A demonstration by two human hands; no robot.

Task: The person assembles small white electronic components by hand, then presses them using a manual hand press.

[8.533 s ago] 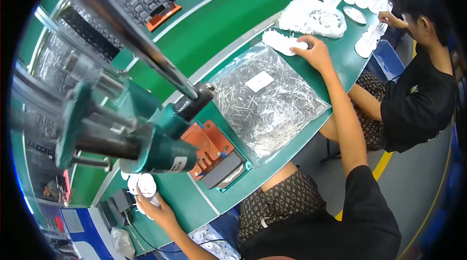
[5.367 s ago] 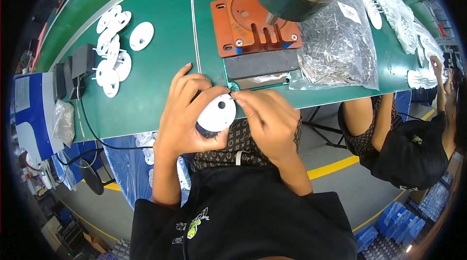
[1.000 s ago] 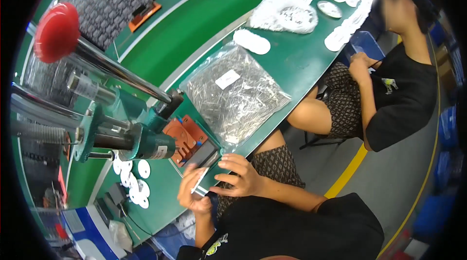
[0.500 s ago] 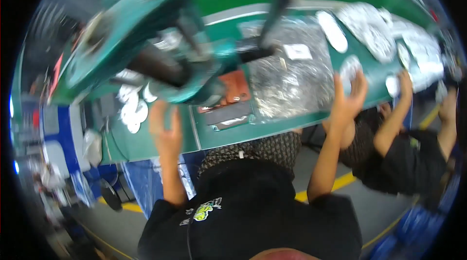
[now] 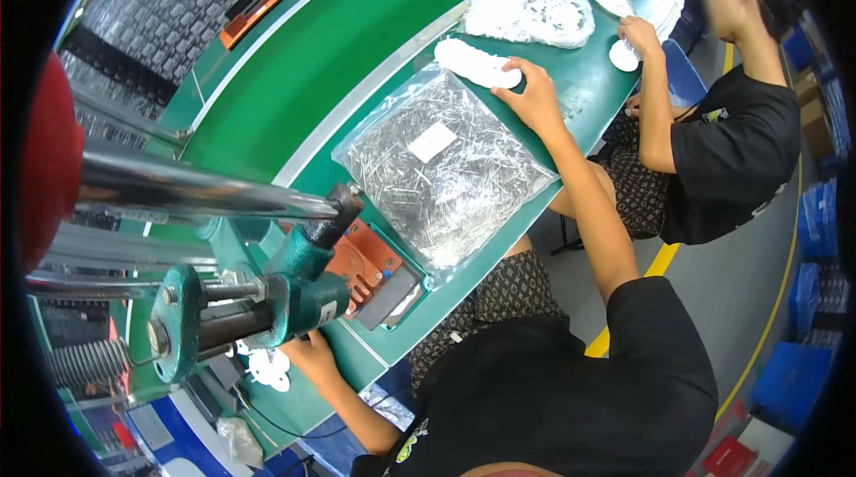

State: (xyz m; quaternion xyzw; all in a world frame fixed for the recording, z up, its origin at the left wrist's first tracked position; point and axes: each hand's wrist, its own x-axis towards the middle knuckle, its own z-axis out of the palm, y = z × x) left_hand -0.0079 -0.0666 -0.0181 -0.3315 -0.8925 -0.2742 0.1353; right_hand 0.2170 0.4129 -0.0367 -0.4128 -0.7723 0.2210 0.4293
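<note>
My right hand [image 5: 535, 98] has its thumb and fingers around the near end of a row of white round discs [image 5: 473, 61] lying on the green bench. Just left of that hand is a clear plastic bag [image 5: 428, 187] full of thin metal pins. My left hand [image 5: 310, 356] is by several white round parts [image 5: 266, 368] at the lower left. Its fingertips are hidden behind the green lever press [image 5: 294, 285], so its grip does not show. An orange fixture [image 5: 366, 259] sits beside the press.
The red lever knob [image 5: 52, 160] and steel lever rise at the left. White bagged parts [image 5: 535, 9] lie at the bench's far end. A co-worker's hand [image 5: 640, 35] at the right is on a white disc [image 5: 624, 55]. A green belt [image 5: 303, 49] runs behind the bench.
The view has swung to the right and become sharper. My right hand has gone from open above the bag's side to the end of the disc row. My left hand's fingers are now hidden.
</note>
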